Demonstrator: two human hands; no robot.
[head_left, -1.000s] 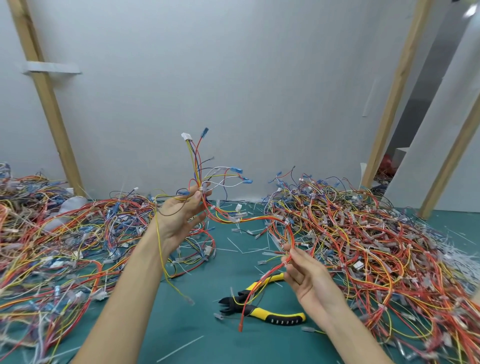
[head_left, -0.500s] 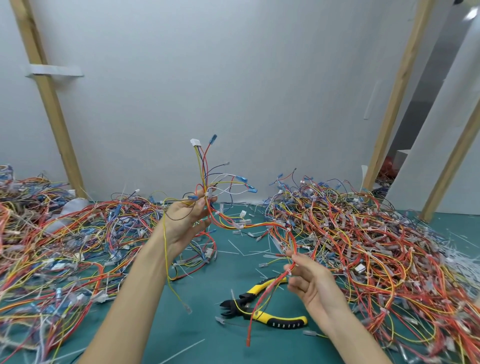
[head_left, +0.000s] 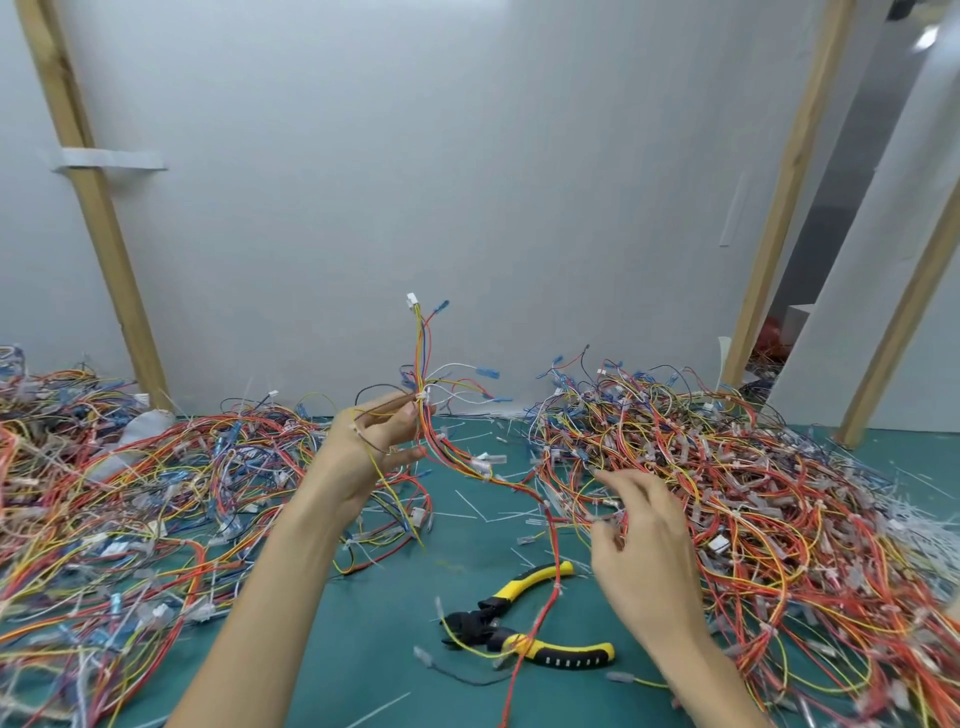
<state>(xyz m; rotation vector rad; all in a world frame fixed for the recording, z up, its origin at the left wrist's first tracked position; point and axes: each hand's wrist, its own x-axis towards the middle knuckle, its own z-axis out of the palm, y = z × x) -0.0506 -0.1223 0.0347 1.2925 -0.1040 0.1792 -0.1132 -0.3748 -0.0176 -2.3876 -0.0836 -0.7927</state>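
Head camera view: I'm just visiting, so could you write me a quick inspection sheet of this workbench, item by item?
Surface: green mat, bare only in the middle strip.
Job's things: wire harness, raised upright, white plug on top; its strands trail down to the right.
Clutter: yellow-handled cutters lying on the mat, a red strand across them; white tie offcuts heaped at the right edge.
Hands: left hand grips the harness; right hand curled among the trailing strands, too blurred to tell a grip.
Cables: tangled left heap and right heap flank the mat.
Surroundings: white wall, slanting wooden post.
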